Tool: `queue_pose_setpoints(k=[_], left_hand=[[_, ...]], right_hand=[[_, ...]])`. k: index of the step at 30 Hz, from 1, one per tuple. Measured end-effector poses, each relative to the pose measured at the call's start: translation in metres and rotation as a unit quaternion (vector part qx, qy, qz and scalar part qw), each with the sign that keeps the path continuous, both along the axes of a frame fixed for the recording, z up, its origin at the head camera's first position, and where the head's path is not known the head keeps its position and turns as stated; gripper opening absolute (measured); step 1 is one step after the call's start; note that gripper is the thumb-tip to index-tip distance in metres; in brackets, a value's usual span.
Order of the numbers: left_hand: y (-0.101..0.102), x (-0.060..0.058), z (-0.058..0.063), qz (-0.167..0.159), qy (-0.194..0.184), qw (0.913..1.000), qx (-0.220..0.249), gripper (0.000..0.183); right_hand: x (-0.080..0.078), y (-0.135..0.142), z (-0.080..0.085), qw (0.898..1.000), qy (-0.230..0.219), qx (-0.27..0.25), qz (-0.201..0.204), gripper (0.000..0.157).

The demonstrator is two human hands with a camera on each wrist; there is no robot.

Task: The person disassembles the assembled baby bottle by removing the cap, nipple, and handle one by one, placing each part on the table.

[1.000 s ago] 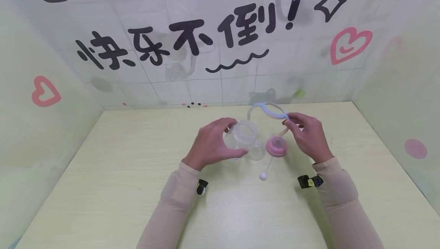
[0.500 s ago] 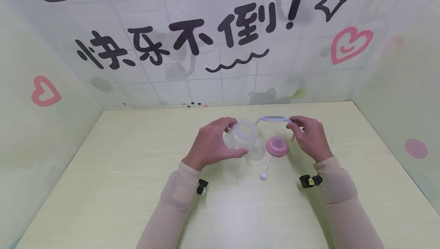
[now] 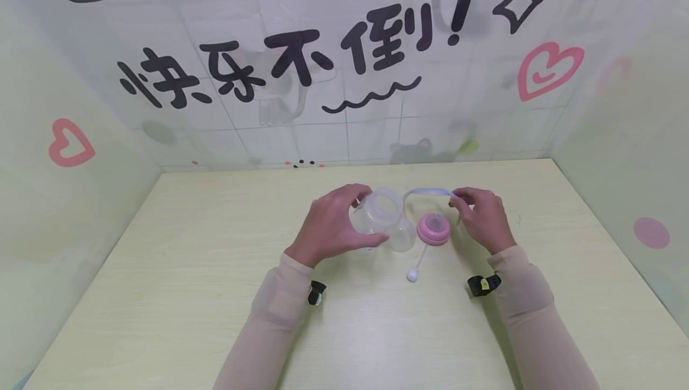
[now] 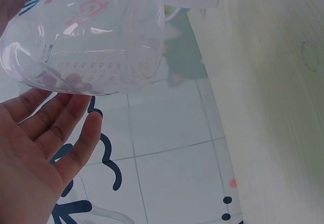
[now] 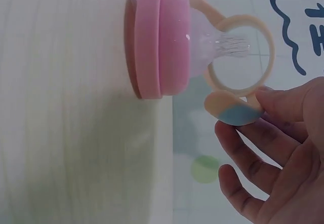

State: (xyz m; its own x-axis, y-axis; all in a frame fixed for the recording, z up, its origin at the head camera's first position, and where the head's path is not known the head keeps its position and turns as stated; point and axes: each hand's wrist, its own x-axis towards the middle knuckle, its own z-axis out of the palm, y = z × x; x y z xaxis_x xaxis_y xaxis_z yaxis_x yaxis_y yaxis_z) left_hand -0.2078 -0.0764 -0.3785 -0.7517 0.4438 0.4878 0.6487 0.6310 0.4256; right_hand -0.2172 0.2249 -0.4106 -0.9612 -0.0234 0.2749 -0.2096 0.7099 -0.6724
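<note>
My left hand holds a clear baby bottle tilted, its open mouth up and to the right. In the left wrist view, pink and blue prints and small markings show on the bottle. My right hand pinches one end of a bottle handle, a ring with two curved grips. The right wrist view shows the handle as pale orange with a blue patch. Between the hands, a pink collar with a clear teat stands on the table, teat upward.
A thin straw with a white weighted ball lies in front of the collar. A clear domed cover stands beside the bottle. The pale wooden table is walled in at the back and both sides by printed panels.
The handle has come down and tipped, its ring now seen edge-on near the bottle's mouth. My right hand has lowered slightly with it. My left hand and the bottle have stayed put.
</note>
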Motion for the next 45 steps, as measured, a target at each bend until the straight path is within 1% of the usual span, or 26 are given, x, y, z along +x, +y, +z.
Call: queue_pose_setpoints(k=[8, 14, 25, 40, 45], left_hand=[[0.0, 0.001, 0.001, 0.002, 0.0, 1.0, -0.001, 0.071], [0.001, 0.002, 0.002, 0.001, -0.002, 1.0, 0.001, 0.07], [0.001, 0.002, 0.002, 0.002, -0.003, 1.0, -0.001, 0.07], [0.001, 0.003, 0.004, 0.002, -0.003, 1.0, -0.003, 0.07], [0.0, 0.002, 0.004, 0.003, -0.005, 1.0, -0.003, 0.07]], right_hand=[[0.0, 0.0, -0.007, 0.999, -0.027, 0.024, -0.008, 0.027], [-0.001, 0.002, -0.011, 0.997, -0.056, 0.048, -0.017, 0.028], [-0.001, 0.004, -0.011, 0.993, -0.098, 0.058, -0.013, 0.033], [-0.002, 0.005, -0.011, 0.99, -0.122, 0.068, -0.018, 0.033], [0.0, 0.004, -0.007, 0.989, -0.129, 0.066, -0.02, 0.036]])
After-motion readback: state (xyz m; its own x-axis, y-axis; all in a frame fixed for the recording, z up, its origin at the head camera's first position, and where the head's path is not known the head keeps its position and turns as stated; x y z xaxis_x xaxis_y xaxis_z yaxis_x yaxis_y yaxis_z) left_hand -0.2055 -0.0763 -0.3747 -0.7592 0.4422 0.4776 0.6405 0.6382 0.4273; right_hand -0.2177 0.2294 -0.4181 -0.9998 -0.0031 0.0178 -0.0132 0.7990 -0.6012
